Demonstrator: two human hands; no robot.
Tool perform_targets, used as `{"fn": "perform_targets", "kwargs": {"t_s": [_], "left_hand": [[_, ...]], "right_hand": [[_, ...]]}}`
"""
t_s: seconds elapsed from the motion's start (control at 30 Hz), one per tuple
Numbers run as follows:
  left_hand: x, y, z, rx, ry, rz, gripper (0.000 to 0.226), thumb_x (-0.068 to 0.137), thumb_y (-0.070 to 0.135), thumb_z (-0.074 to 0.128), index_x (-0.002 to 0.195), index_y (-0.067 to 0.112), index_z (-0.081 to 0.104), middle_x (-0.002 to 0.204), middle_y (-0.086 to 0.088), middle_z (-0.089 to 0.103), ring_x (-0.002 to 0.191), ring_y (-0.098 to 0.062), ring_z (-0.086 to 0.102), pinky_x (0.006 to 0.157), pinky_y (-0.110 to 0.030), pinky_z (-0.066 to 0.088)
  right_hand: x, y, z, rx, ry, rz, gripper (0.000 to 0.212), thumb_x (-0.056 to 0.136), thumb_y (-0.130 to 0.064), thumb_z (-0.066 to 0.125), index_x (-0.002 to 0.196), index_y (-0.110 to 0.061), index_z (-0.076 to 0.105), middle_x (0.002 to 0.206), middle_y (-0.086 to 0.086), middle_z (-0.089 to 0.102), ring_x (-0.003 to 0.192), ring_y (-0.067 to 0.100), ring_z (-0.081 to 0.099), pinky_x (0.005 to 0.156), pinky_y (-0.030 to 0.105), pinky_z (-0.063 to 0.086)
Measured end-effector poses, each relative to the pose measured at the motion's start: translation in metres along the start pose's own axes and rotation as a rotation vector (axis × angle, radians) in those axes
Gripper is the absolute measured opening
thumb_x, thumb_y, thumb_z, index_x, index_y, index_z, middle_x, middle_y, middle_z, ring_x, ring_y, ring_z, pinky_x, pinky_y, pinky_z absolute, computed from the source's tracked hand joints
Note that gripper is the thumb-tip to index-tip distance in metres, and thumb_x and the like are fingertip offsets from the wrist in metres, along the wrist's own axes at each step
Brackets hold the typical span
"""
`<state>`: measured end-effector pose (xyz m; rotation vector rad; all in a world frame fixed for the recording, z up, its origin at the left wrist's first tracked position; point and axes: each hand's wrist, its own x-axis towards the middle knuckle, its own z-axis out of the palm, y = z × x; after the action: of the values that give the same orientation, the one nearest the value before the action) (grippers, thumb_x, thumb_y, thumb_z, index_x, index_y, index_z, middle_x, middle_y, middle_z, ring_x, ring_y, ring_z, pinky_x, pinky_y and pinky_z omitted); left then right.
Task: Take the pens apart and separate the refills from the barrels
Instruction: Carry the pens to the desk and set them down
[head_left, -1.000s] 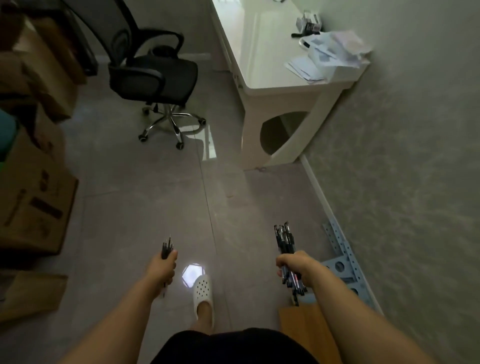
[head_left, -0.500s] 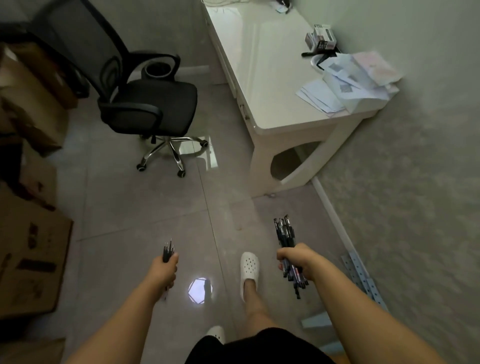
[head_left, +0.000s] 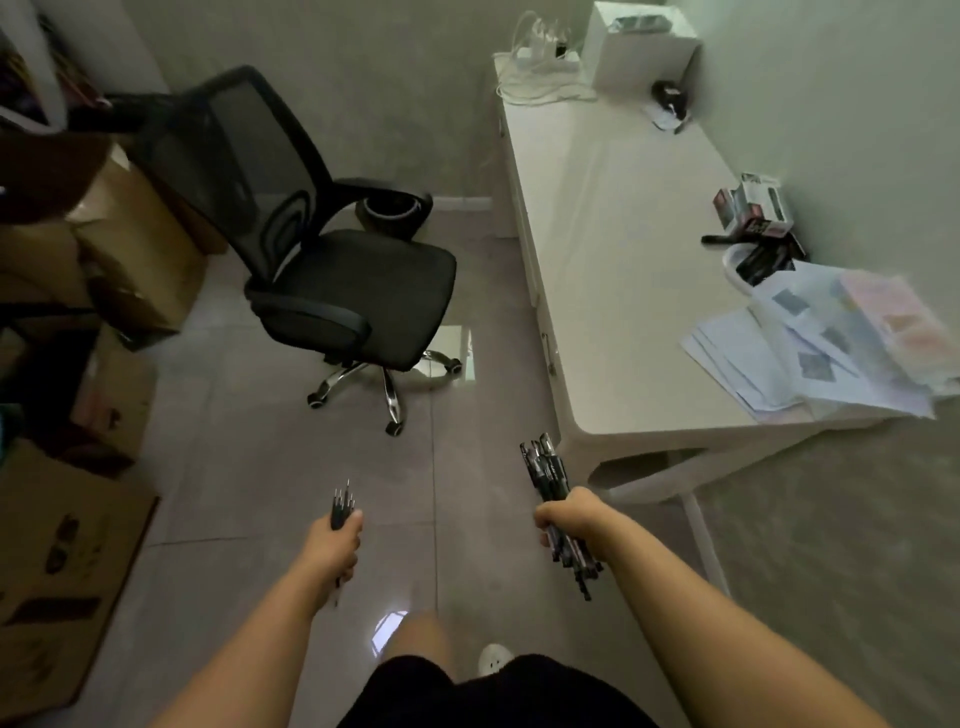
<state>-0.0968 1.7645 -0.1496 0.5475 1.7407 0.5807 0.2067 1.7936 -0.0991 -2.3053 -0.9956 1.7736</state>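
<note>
Tiled floor, left hand (head_left: 335, 545) fisting refills (head_left: 341, 506), right hand (head_left: 569, 517) fisting pens (head_left: 545, 467)

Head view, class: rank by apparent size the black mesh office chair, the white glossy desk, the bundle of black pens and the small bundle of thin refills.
1. White glossy desk
2. Black mesh office chair
3. Bundle of black pens
4. Small bundle of thin refills

Both bare forearms reach forward from the lower edge toward 12 o'clock, well apart. The left hand (head_left: 336, 543) is fisted, fingers curled round a small bunch of thin dark refills (head_left: 341, 506) with tips up. The right hand (head_left: 569, 519) grips a thick bundle of black pen barrels (head_left: 545, 470) leaning toward 11 o'clock.
</note>
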Motion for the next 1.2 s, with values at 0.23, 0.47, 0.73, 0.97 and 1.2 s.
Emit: {"fn": "perform_targets", "kwargs": {"t_s": [0.23,0.47,0.73,0.97,1.2], "left_hand": [[0.101,0.109,-0.008,0.082,-0.024,0.036,0.023,0.101,0.020,0.044,0.080,0.012,0.043,0.057,-0.003,0.035,0.045,-0.014,0.026,0.046,-0.023,0.023],[0.199,0.232,-0.020,0.245,-0.046,0.119,0.025,0.100,0.021,0.045,0.077,0.011,0.045,0.058,-0.006,0.037,0.046,-0.015,0.030,0.048,-0.023,0.024],[0.273,0.325,0.033,0.440,-0.101,0.171,0.029,0.098,0.024,0.051,0.103,-0.004,0.056,0.086,-0.035,0.057,0.073,-0.049,0.060,0.065,-0.050,0.050],[0.344,0.412,0.104,0.422,-0.157,0.122,0.021,0.098,0.027,0.051,0.083,0.013,0.051,0.062,-0.005,0.047,0.048,-0.017,0.043,0.044,-0.026,0.035],[0.389,0.503,0.177,0.509,-0.138,0.233,0.023,0.096,0.028,0.054,0.080,0.012,0.051,0.060,-0.005,0.049,0.044,-0.018,0.043,0.041,-0.024,0.036]], "right_hand": [[0.070,-0.111,-0.004,0.075,0.018,-0.005,0.015,0.079,-0.004,0.062,0.085,-0.002,0.048,0.081,0.017,0.061,0.047,0.014,0.066,0.045,0.025,0.048],[0.117,-0.203,-0.018,0.180,0.085,0.061,0.018,0.074,-0.009,0.063,0.085,0.001,0.052,0.068,0.016,0.070,0.055,0.025,0.066,0.051,0.031,0.053],[0.162,-0.273,-0.082,0.258,0.151,0.082,0.014,0.077,-0.011,0.062,0.068,0.000,0.059,0.060,0.012,0.070,0.040,0.021,0.055,0.041,0.021,0.045],[0.235,-0.331,-0.163,0.306,0.194,0.084,0.014,0.079,-0.010,0.061,0.067,-0.002,0.059,0.065,0.014,0.068,0.050,0.023,0.055,0.048,0.024,0.045],[0.288,-0.369,-0.242,0.437,0.213,0.079,0.011,0.078,-0.005,0.062,0.086,-0.003,0.054,0.067,0.015,0.058,0.053,0.023,0.065,0.046,0.027,0.047]]}}
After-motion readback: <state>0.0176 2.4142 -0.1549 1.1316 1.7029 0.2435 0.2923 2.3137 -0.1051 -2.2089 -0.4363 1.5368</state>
